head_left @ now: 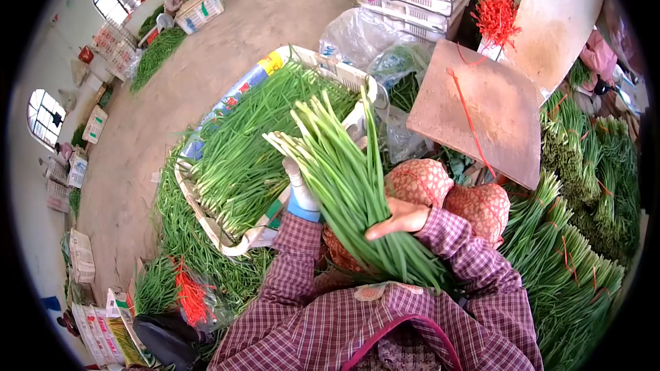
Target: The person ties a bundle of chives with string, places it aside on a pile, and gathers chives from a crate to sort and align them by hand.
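Observation:
A thick bunch of garlic chives lies slantwise across my front, pale stem ends up and to the left, green leaves toward my lap. My right hand is closed around the leafy part, thumb on top. My left hand, in a white glove with a blue cuff, supports the bunch from its left side near the stems; its fingers are mostly hidden behind the chives. Just beyond stands a white plastic crate heaped with loose chives.
A board with a red tie across it stands at right, under a bundle of red ties. Tied chive bunches are stacked on the right. Patterned cushions sit by my right arm. More red ties lie lower left.

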`<state>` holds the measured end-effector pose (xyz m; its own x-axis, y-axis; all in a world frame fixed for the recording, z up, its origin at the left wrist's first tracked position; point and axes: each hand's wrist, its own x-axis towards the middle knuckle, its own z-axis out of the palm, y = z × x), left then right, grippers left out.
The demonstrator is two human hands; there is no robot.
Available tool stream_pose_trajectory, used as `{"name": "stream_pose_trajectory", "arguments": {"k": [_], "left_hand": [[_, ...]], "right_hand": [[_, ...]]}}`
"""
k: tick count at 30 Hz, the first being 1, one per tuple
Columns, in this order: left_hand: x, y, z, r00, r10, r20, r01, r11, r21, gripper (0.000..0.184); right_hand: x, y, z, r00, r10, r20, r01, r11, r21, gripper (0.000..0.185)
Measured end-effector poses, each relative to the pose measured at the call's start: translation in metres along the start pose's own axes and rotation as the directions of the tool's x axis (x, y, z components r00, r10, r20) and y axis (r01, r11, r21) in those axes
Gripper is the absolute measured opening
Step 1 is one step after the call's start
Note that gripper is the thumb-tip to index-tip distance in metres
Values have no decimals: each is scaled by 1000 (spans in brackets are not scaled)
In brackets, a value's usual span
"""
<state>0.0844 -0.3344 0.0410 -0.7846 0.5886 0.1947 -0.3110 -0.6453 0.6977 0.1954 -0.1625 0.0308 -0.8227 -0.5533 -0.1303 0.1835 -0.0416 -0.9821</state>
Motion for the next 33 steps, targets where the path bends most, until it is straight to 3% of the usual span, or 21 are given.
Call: {"name": "stream_pose_trajectory", "arguments": {"k": [1, 2, 3, 6, 8, 10, 11, 14, 18, 21, 22, 24, 25, 26, 28, 29, 33], "left_hand": [[-2, -7, 2, 996, -30, 88, 36, 997, -65, 119], [1, -20, 0, 973, 94, 211, 19, 877, -480, 118], [3, -32, -1, 920, 215, 327, 140, 600, -788, 117], [4, -30, -7, 939, 196, 284, 43, 750, -660, 100], [12, -33, -30, 868, 160, 471, 130, 841, -526, 98], [14, -35, -35, 863, 170, 475, 64, 897, -437, 101], [11, -33, -27, 906, 119, 406, 72, 902, -427, 105], [4, -27, -15, 978, 17, 207, 41, 962, -272, 108], [-4, -29, -21, 998, 35, -45, -45, 968, -245, 81], [-3, -25, -16, 999, 6, -43, -15, 975, -222, 72], [-4, -21, -11, 995, -6, -96, -6, 992, -129, 73], [-1, -23, -15, 997, -30, -69, 20, 990, -142, 72], [-1, -22, -14, 997, -24, -69, 14, 990, -139, 72], [-2, -21, -13, 997, -27, -70, 17, 990, -138, 72], [-7, -20, -13, 997, -61, -53, 54, 990, -131, 72], [-6, -20, -14, 998, -53, -28, 49, 988, -147, 70], [-8, -14, -14, 996, -77, 42, 81, 989, -123, 62]], "right_hand": [[0, 9, 4, 999, 50, 17, -51, 998, 37, 84], [1, 19, 5, 994, 101, 38, -103, 992, 73, 81], [1, 25, 5, 988, 148, 38, -151, 985, 87, 87], [-5, 25, 4, 993, 114, 18, -115, 992, 54, 96], [-11, 20, -5, 998, 42, -45, -43, 998, -34, 115], [-9, 26, -26, 998, -61, 1, 61, 998, 18, 122], [-13, 13, -33, 994, -77, -83, 65, 988, -139, 125], [-7, -16, -36, 971, -194, -140, 208, 974, 93, 111], [28, -39, -59, 923, -334, -189, 320, 942, -103, 100], [55, -79, -56, 921, -345, -180, 304, 927, -220, 100], [68, -74, -61, 927, -310, -210, 259, 937, -235, 103], [74, -94, -43, 945, -228, -236, 168, 954, -246, 107], [76, -96, -38, 929, -242, -279, 171, 951, -257, 88], [78, -96, -38, 930, -244, -274, 173, 950, -259, 88], [78, -94, -35, 952, -164, -258, 151, 986, -68, 57], [77, -93, -30, 925, -198, -323, 194, 980, -46, 35], [70, -90, -28, 862, -227, -454, 242, 970, -27, 30]]}}
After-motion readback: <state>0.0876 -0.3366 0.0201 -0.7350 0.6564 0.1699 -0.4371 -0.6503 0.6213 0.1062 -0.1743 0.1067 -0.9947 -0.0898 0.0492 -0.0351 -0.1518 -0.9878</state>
